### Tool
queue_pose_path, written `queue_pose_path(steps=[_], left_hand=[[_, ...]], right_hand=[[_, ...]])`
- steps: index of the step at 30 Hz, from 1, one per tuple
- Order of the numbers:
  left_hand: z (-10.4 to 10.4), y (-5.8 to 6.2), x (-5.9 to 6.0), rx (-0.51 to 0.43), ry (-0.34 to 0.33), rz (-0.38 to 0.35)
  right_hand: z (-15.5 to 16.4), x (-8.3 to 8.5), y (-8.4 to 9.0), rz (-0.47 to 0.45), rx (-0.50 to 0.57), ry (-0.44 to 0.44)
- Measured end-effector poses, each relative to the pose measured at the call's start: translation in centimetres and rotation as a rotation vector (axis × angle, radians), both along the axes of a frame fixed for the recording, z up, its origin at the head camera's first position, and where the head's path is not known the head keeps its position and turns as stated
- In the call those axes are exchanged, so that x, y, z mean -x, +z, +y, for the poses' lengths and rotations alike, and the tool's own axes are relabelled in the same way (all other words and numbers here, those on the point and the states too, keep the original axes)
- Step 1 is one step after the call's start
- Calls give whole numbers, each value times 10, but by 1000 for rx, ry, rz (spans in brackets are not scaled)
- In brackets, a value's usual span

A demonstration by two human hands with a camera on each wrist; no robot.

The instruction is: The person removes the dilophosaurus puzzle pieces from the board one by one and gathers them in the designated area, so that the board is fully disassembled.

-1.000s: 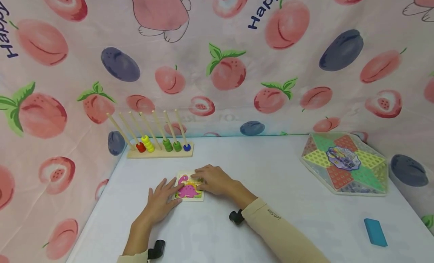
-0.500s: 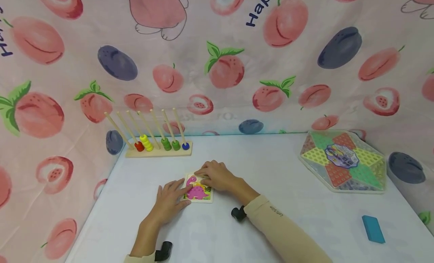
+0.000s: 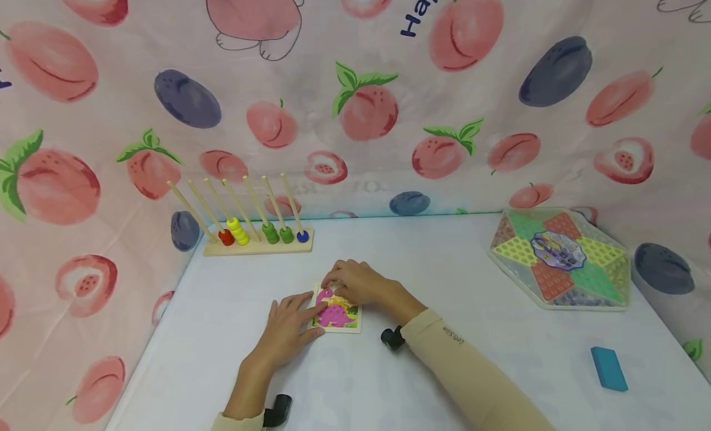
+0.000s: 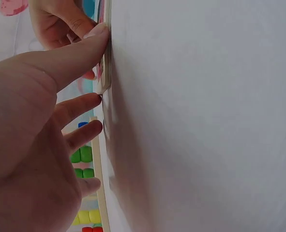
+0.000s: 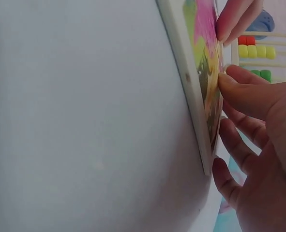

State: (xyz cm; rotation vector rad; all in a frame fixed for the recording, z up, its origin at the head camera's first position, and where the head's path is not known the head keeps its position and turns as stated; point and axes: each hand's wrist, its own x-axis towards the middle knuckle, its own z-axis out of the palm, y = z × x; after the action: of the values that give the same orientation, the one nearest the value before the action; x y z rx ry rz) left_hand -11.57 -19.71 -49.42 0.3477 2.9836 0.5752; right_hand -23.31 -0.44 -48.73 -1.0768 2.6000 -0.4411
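Note:
A small wooden puzzle board [image 3: 337,313] with a pink dinosaur lies flat on the white table [image 3: 444,357]. My left hand [image 3: 289,327] lies flat to its left, with straight fingers touching the board's left edge. In the left wrist view the left hand [image 4: 41,125] presses its thumb against the board's rim [image 4: 106,58]. My right hand [image 3: 355,281] arches over the board's far side with bent fingers. In the right wrist view the right hand [image 5: 259,111] has its thumb on the picture face and its fingers curled round the end of the board [image 5: 188,87].
A wooden rod rack with coloured beads [image 3: 258,239] stands at the back left. A hexagonal Chinese checkers board [image 3: 561,261] sits at the back right. A blue block [image 3: 608,368] lies at the front right. Fruit-print cloth walls close in the table.
The puzzle board has slid to the right across the table, away from the bead rack, with both hands staying on it.

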Motion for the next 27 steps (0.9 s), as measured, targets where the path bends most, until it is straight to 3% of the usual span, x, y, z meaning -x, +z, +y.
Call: queue_pose_path(steps=[10, 27], left_hand=[[10, -1, 4, -4, -6, 45], [19, -1, 2, -30, -61, 21]], right_hand=[[5, 12, 8, -39, -64, 30], [12, 15, 12, -217, -12, 12]])
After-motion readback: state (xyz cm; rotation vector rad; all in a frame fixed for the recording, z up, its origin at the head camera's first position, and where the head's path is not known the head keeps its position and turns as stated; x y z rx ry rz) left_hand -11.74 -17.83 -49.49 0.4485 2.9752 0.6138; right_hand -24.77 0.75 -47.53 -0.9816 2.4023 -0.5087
